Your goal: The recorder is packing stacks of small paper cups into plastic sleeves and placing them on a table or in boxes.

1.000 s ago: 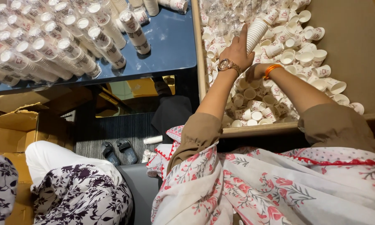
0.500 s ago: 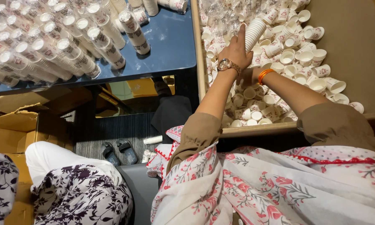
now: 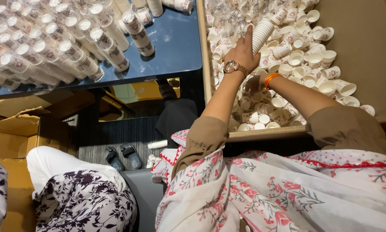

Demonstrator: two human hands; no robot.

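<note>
My left hand (image 3: 243,52), with a watch on its wrist, is shut on a short stack of white paper cups (image 3: 261,34) and holds it tilted over a big wooden tray (image 3: 261,134). The tray is full of loose white paper cups (image 3: 304,60). My right hand (image 3: 254,84), with an orange bangle on its wrist, reaches among the loose cups just below my left wrist. That wrist hides most of its fingers, so I cannot tell its grip.
A dark blue table (image 3: 175,47) to the left carries several plastic-wrapped sleeves of cups (image 3: 72,43). Cardboard boxes (image 3: 12,133) stand at lower left. Another person's floral-clothed legs (image 3: 81,197) sit beside me. Sandals (image 3: 122,157) lie on the floor.
My right hand has slid a little left and down, under my left wrist. The left hand and its stack have barely moved.
</note>
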